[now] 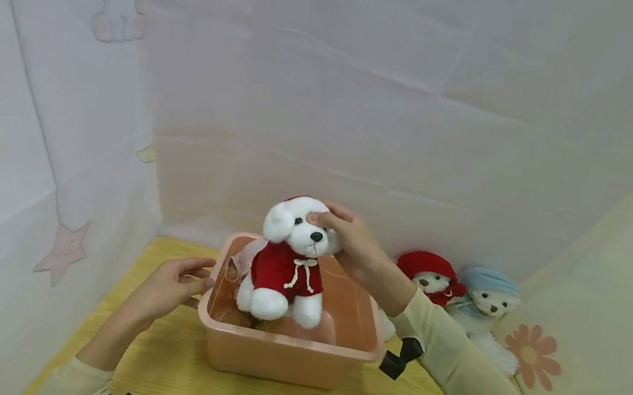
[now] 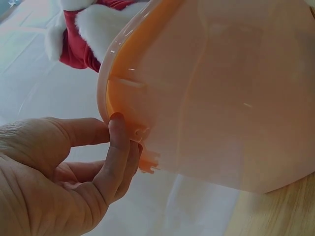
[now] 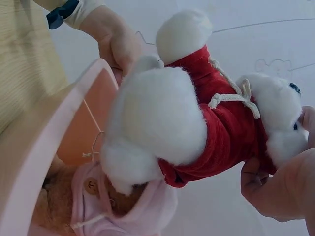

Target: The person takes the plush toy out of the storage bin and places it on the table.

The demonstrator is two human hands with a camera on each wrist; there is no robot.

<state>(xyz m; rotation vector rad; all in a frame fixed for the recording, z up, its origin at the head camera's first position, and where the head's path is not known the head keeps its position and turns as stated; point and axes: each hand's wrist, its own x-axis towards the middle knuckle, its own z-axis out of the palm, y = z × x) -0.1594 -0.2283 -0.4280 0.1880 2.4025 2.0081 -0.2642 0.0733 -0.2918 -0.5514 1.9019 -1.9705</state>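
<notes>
Cream fabric sleeve of the right arm lies nearest. By the right hand a white plush dog in a red velvety garment, tied with a cream cord bow, is gripped at the head: thumb laid across the brow, fingers wrapped behind. Dog roughly upright, suspended over an open, peach-coloured rectangular plastic tub. Contact with the brown plush toy in a pink hooded garment, seen inside, cannot be told. Tub's left rim is held between thumb and curled fingers of the left hand; firmness cannot be judged.

Handling, judged by appearance: dog likely light, soft, easily squeezed, with little risk of slipping or breakage. Head hold should suffice, though the body may swing, being gripped high. Steadier purchase would be offered by the red-clad trunk. Cord bow best avoided; it could be loosened or snagged. Tub looks thin-walled and probably easily shifted; rim well suited to steadying.
</notes>
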